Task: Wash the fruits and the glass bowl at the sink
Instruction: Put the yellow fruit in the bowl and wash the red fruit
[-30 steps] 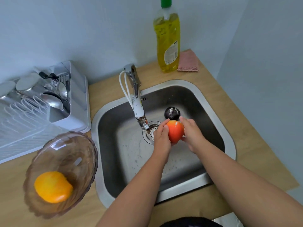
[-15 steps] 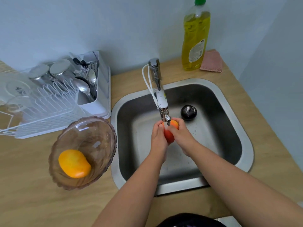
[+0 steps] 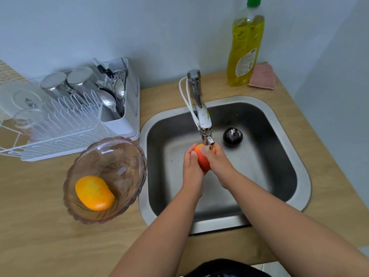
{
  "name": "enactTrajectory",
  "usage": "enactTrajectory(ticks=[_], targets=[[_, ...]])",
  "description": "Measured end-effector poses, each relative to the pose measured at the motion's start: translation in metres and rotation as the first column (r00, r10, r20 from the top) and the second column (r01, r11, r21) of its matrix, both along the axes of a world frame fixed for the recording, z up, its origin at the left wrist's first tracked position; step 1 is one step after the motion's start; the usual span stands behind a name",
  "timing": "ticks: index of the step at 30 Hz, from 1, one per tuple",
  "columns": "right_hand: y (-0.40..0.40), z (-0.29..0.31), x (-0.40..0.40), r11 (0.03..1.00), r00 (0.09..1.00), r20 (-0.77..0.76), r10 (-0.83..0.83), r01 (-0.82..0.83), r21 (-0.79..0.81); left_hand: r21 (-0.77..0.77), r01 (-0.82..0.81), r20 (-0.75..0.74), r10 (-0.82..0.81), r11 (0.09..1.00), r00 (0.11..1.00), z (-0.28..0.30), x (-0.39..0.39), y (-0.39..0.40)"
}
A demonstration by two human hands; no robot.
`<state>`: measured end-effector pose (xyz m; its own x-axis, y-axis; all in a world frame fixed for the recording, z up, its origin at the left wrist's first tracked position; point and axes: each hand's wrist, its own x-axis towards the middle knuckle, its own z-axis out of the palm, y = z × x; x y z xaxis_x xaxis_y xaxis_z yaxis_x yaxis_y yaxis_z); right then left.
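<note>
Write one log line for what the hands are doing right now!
step: rinsing | left hand + right hand: hold red-orange fruit under tap | dark fruit: in sink | mango: in glass bowl

A white dish rack (image 3: pixel 60 124) sits at the left of the frame on the wooden counter (image 3: pixel 40 236). In it are two upturned steel cups (image 3: pixel 67 82), a white plate (image 3: pixel 22 98) and a clear glass (image 3: pixel 26 118) at its left end, and spoons (image 3: pixel 111 96) upright in the cutlery holder at its right end. At the upper right, a bottle of yellow dish soap (image 3: pixel 244 48) with a green cap stands against the wall, just beside a pink cloth (image 3: pixel 262 76).
</note>
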<state>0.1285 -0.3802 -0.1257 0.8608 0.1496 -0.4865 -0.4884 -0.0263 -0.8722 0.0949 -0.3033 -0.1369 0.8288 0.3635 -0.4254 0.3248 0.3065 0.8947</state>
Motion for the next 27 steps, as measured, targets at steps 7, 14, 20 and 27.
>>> enactTrajectory(ticks=[7,14,20,27], targets=[[0.014,0.013,0.006,0.957,0.894,-0.391,-0.219,0.274,0.09,0.424,0.117,0.127,-0.187,0.898,0.974,-0.002,-0.015,0.008],[0.021,0.01,-0.02,0.947,0.957,-0.228,-0.181,0.232,0.221,-0.009,-0.031,-0.039,0.03,0.999,0.999,0.013,-0.005,0.013],[0.011,0.013,-0.017,0.99,0.992,0.071,-0.105,0.098,0.105,-0.26,0.029,-0.225,-0.09,0.965,0.97,0.017,0.006,0.017],[0.017,0.025,0.006,0.974,0.962,-0.151,-0.228,0.225,-0.041,0.154,0.203,0.103,-0.22,0.967,0.97,0.013,-0.01,0.01]])
